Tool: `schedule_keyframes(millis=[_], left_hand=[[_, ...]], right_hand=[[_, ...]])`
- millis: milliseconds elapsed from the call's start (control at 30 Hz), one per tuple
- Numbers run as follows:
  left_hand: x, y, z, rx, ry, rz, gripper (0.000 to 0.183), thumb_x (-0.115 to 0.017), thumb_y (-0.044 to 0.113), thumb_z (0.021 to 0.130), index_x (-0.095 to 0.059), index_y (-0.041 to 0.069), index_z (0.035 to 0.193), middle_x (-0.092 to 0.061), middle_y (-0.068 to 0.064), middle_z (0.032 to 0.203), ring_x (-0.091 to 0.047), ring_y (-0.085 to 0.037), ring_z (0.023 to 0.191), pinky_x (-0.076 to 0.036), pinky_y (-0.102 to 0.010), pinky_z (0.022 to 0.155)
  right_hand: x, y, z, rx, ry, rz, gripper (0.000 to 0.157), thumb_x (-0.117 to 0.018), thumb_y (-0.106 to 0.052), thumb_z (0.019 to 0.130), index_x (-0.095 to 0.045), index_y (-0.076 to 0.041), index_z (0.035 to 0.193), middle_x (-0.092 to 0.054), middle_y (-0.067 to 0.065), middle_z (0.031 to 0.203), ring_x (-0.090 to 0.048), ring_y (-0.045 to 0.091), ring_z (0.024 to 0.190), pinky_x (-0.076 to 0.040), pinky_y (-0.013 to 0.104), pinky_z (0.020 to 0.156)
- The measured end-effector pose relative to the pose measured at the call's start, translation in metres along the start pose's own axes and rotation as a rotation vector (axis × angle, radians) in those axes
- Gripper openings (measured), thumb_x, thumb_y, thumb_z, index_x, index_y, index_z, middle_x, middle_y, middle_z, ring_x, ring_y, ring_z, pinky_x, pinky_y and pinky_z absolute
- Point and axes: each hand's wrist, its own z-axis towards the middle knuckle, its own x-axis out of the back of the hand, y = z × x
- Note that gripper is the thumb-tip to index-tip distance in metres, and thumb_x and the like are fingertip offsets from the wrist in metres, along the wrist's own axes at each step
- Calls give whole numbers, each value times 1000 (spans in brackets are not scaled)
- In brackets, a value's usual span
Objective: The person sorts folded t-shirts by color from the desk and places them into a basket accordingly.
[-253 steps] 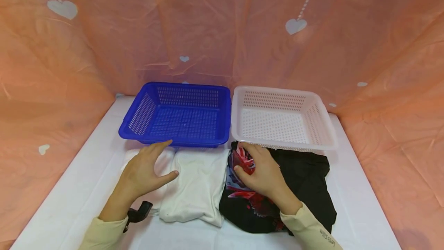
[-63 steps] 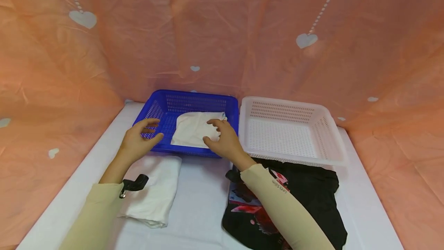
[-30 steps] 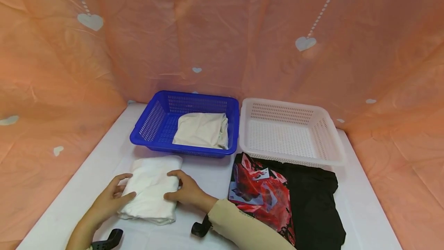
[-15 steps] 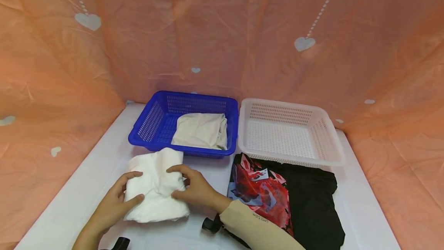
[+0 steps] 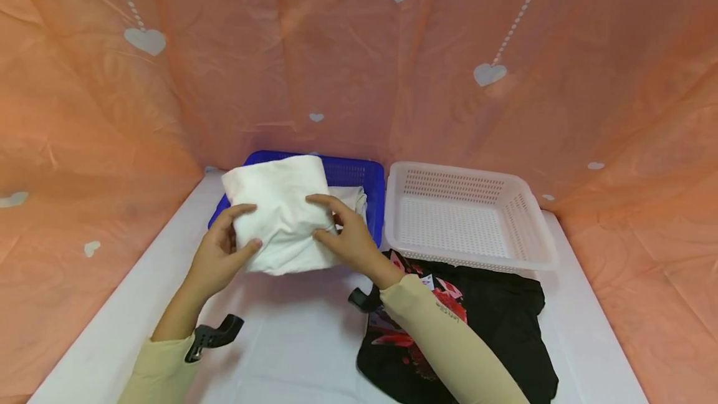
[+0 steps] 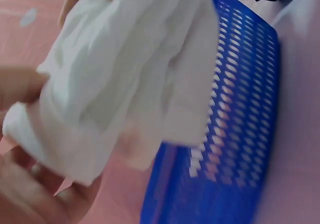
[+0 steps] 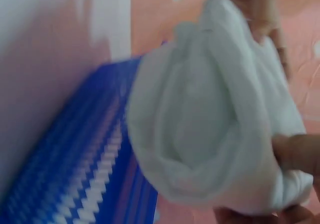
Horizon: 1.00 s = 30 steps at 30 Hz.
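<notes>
Head camera view: two beige-sleeved forearms reach forward from the bottom edge, angled inward toward each other. The left sleeve (image 5: 159,370) rises from the lower left; the right sleeve (image 5: 449,341) slants across from the lower right, above a black garment (image 5: 505,323) with a red floral print lying on the white-covered bench (image 5: 291,341). A black device sits at each wrist.

The left hand (image 5: 217,257) and right hand (image 5: 356,239) hold a folded white cloth (image 5: 283,217) by opposite sides. Each grip is closed on the fabric, thumb and forefinger on its upper face, other fingers tucked around the edge. Both wrist views show soft layers hanging in folds between the hands.

The cloth is raised over the front left part of a blue basket (image 5: 374,204), hiding much of it. Another white cloth (image 5: 352,197) lies inside, partly covered by the held one and the right hand. Just right stands a white basket (image 5: 454,217). Behind everything hangs an orange curtain (image 5: 348,48) with pale hearts.
</notes>
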Motion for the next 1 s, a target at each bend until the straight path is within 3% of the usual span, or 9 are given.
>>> schedule_keyframes(millis=[100, 200, 300, 467, 567, 633, 700, 867, 1000], left_hand=[[-14, -1, 31, -11, 35, 10, 54, -62, -12, 84, -46, 0, 134, -50, -2, 122, -51, -4, 100, -44, -11, 81], [-26, -7, 60, 17, 26, 21, 54, -61, -9, 85, -46, 3, 136, -48, -10, 134, -48, -9, 109, -39, -11, 88], [-32, -19, 79, 83, -13, 62, 53, -60, -6, 88, -46, 5, 138, -43, -14, 144, -45, -19, 120, -37, -21, 99], [-34, -36, 89, 163, -71, 139, 51, -60, -3, 88, -47, 4, 137, -47, -21, 139, -48, -31, 114, -41, -35, 95], [-33, -57, 94, 220, -112, 205, 52, -61, 2, 88, -47, 10, 138, -47, -21, 139, -50, -33, 111, -45, -38, 91], [-34, -69, 97, 270, -153, 262, 53, -61, 4, 88, -46, 12, 139, -44, -21, 143, -48, -38, 120, -43, -50, 97], [-36, -76, 100, 318, -201, 324, 54, -60, 6, 89, -44, 12, 140, -41, -22, 147, -44, -41, 128, -39, -55, 102], [-44, -82, 105, 411, -320, 451, 54, -58, 11, 92, -39, 11, 143, -39, -24, 148, -48, -40, 119, -39, -54, 100], [-48, -83, 111, 475, -369, 500, 54, -58, 14, 92, -39, 12, 143, -39, -22, 148, -47, -35, 112, -40, -50, 96]], right_hand=[[10, 8, 16, 1, 104, -79, 55, -64, 0, 82, -56, -19, 133, -59, 10, 127, -51, 17, 89, -42, 23, 69], [18, 20, 28, -28, 191, -136, 55, -64, -2, 83, -56, -20, 134, -58, 12, 118, -45, 17, 83, -38, 25, 67], [20, 34, 33, -105, 213, -145, 55, -64, -2, 83, -54, -20, 135, -56, 13, 113, -41, 16, 75, -37, 25, 64], [12, 56, 35, -245, 187, -138, 59, -66, -1, 82, -53, -20, 136, -56, 14, 127, -43, 19, 76, -41, 29, 67], [6, 66, 39, -308, 153, -171, 60, -66, 0, 81, -52, -17, 137, -53, 15, 136, -53, 26, 101, -46, 38, 85], [3, 71, 41, -346, 114, -215, 60, -65, 0, 82, -50, -14, 138, -52, 17, 138, -51, 30, 120, -43, 43, 97], [0, 75, 43, -376, 68, -268, 60, -65, 1, 82, -48, -11, 138, -52, 18, 139, -47, 33, 128, -41, 45, 103], [-1, 78, 46, -445, -35, -387, 60, -67, -3, 81, -47, -4, 137, -57, 20, 132, -51, 36, 123, -43, 45, 101], [0, 81, 47, -487, -66, -424, 62, -70, -8, 80, -47, -5, 137, -58, 20, 130, -51, 35, 124, -43, 43, 101]])
